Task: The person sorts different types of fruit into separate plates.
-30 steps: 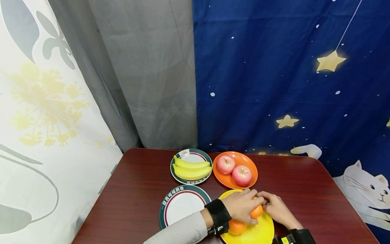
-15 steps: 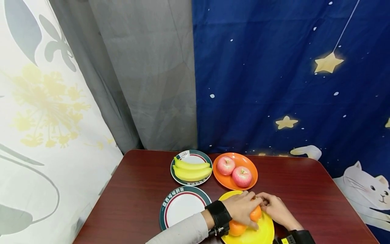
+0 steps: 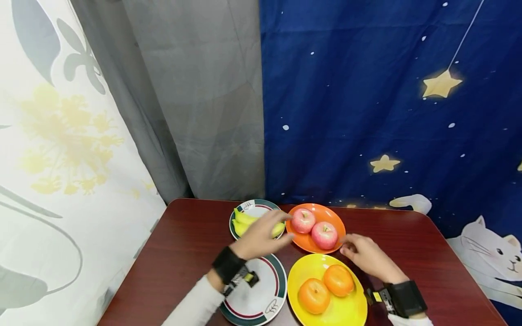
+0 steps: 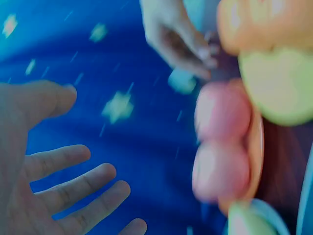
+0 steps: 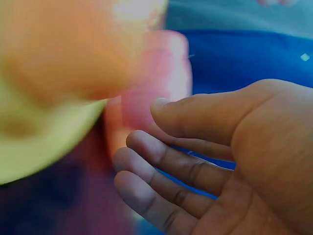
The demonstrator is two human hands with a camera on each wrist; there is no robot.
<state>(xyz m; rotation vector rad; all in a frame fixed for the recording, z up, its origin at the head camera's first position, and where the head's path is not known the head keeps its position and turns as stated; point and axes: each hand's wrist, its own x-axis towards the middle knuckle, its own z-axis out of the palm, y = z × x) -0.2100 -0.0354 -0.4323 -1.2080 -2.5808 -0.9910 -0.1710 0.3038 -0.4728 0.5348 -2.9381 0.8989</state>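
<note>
In the head view my left hand (image 3: 261, 237) is over the bananas (image 3: 244, 218), its fingers pointing to the orange plate. The left wrist view shows its fingers spread, holding nothing. My right hand (image 3: 373, 258) hovers beside the orange plate's right edge, fingers loosely curved and nothing between them. One orange (image 3: 314, 296) and a second orange (image 3: 338, 280) lie side by side on the yellow plate (image 3: 346, 312). Two apples, a rear apple (image 3: 303, 220) and a front apple (image 3: 324, 235), sit on the orange plate (image 3: 333, 216). My left hand hides part of the bananas.
Beneath my left forearm lies a green-rimmed white plate (image 3: 267, 294) with no fruit showing on it. A similar, smaller plate (image 3: 261, 206) bears the bananas. Curtains hang behind the dark red table (image 3: 391, 235), and a pale patterned cloth (image 3: 81, 203) stands at left.
Both hands have come off the oranges, which now show fully on the yellow plate. My left hand moved left and away toward the bananas; my right hand shifted slightly away toward the orange plate.
</note>
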